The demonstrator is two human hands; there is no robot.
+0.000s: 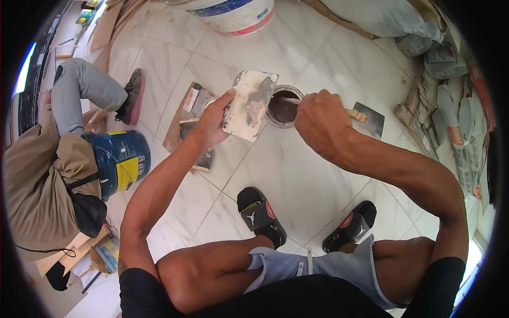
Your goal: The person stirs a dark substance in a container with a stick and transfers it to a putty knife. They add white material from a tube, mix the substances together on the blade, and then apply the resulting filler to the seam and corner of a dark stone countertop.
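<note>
My left hand is closed on the edge of a flat rectangular plate, off-white and smeared with grey and dried filler. My right hand is wrapped round a wooden-handled tool. The handle's butt sticks out on the right of the fist; the pale other end reaches into a round tub of dark brown-grey paste. That end's exact shape is hidden. The tub stands on the floor just right of the plate. A dark flat square piece lies beyond the handle's end.
Cardboard with dark plates on it lies beneath my left hand. A white bucket stands ahead. At left, another person in grey trousers sits by a dark blue bucket. Cardboard, bags and tools line the right side.
</note>
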